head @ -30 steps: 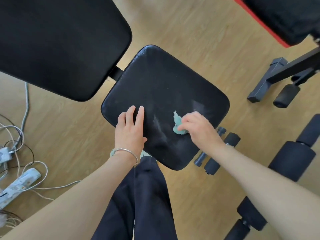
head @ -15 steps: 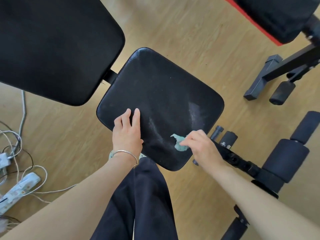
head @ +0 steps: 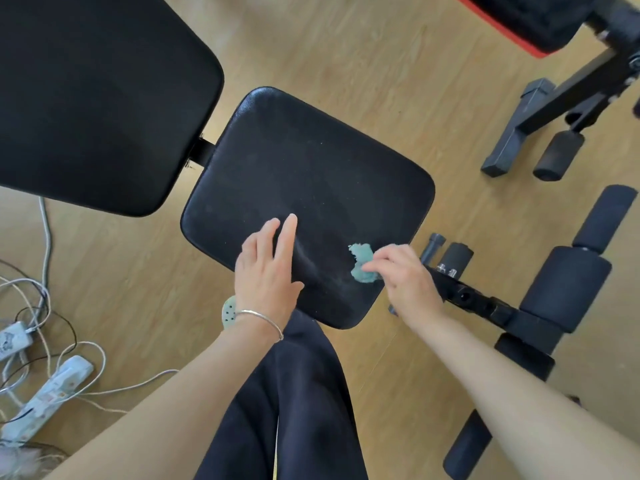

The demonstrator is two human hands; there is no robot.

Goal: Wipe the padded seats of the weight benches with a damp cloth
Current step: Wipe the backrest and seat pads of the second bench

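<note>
Head view, taken from left to right with the seat as the landmark. Far to the left of the seat, white plastic power strips [head: 45, 393] lie on the light wooden floor [head: 346, 46] among tangled white and grey cables [head: 45, 237]. Up and to the left of the seat, almost touching its far corner, is the large black rounded backrest pad [head: 97, 98], joined to it by a short black bracket.

The black padded rectangular seat [head: 311, 174] fills the middle and shows pale streaks on its near part. The left hand [head: 266, 268] rests flat on the seat's near left portion, with its fingers straight and lying close together, only a narrow gap between two of them. A thin silver bangle [head: 263, 318] circles that wrist. Just below the seat's near edge are dark navy fabric trousers [head: 294, 393].

The small crumpled teal cloth [head: 362, 263] lies on the seat's near right portion, touching the surface. The right hand [head: 408, 282] pinches it between curled fingertips and thumb, right at the seat's right edge.

To the right of the seat, black cylindrical foam rollers [head: 564, 292] sit on a black metal frame. Far up and to the right of it stands a second black bench pad with red trim [head: 533, 22].
</note>
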